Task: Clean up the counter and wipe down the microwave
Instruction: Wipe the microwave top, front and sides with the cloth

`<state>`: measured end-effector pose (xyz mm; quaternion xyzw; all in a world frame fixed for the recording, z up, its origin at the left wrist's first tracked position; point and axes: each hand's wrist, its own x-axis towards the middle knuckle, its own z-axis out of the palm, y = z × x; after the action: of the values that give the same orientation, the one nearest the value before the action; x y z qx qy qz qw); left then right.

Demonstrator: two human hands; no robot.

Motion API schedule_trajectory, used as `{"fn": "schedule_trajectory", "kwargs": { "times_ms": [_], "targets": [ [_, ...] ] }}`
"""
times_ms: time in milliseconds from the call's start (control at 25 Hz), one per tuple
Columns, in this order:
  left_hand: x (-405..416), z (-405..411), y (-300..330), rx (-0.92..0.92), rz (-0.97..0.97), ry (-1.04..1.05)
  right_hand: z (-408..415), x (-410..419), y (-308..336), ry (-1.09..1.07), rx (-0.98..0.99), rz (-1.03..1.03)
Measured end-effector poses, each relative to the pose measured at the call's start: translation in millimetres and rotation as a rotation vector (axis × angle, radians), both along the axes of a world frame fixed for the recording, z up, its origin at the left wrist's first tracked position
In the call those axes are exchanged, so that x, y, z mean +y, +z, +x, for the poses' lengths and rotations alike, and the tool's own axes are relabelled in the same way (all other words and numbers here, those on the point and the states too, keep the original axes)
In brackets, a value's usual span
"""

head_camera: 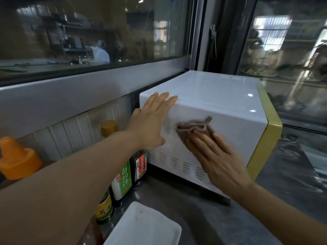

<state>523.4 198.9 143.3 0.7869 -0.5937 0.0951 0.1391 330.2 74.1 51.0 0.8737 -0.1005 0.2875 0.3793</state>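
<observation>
The white microwave (212, 103) stands on the dark counter (177, 200), its yellow front turned away, so the door is hidden. The left hand (150, 121) lies flat with spread fingers on its side. The right hand (212, 156), blurred, presses a brown cloth (192, 128) there with straight fingers. Sauce bottles (123, 181) are partly hidden behind the left arm.

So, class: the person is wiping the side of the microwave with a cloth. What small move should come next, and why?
Probably slide the cloth down toward the vent slots. The right hand presses it flat mid-panel, the left hand steadies the microwave, and the lower strip looks unwiped.
</observation>
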Motion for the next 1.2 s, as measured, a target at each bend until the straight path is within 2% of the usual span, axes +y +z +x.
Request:
{"fn": "schedule_trajectory", "kwargs": {
  "times_ms": [80,240,320,440,520,600,680,800,840,920,1040,1120,1200],
  "targets": [
    [-1,3,-1,-0.009,-0.027,0.008,-12,-6,2,-0.046,-0.009,-0.003],
    [-5,0,-8,0.003,-0.068,0.016,-37,0,-42,-0.022,0.383,-0.117],
    [-4,-4,-6,-0.002,-0.047,0.033,-51,4,-40,-0.062,0.458,-0.12],
    [2,-10,1,-0.046,0.004,0.059,-67,-5,1,-0.085,0.231,-0.122],
    [4,-18,-3,-0.15,-0.003,0.016,-74,-13,28,-0.101,0.048,-0.099],
    [0,-30,-11,-0.204,-0.055,-0.049,-78,-17,28,-0.119,-0.032,-0.059],
    [-5,-37,-18,-0.162,-0.122,-0.057,-82,-14,-2,-0.124,0.056,-0.054],
    [-9,-37,-24,-0.151,-0.167,-0.047,-95,0,-47,-0.148,0.343,-0.073],
    [-9,-36,-24,-0.145,-0.174,-0.044,-98,2,-50,-0.147,0.354,-0.073],
    [-9,-39,-24,-0.132,-0.179,-0.041,-101,2,-37,-0.141,0.229,-0.027],
    [-8,-40,-23,-0.141,-0.179,-0.032,-102,-10,10,-0.131,-0.081,-0.007],
    [-8,-39,-25,-0.165,-0.182,-0.035,-102,-19,32,-0.131,-0.184,0.0],
    [-10,-38,-27,-0.181,-0.213,-0.035,-101,-21,28,-0.128,-0.227,0.029]
  ]
}}
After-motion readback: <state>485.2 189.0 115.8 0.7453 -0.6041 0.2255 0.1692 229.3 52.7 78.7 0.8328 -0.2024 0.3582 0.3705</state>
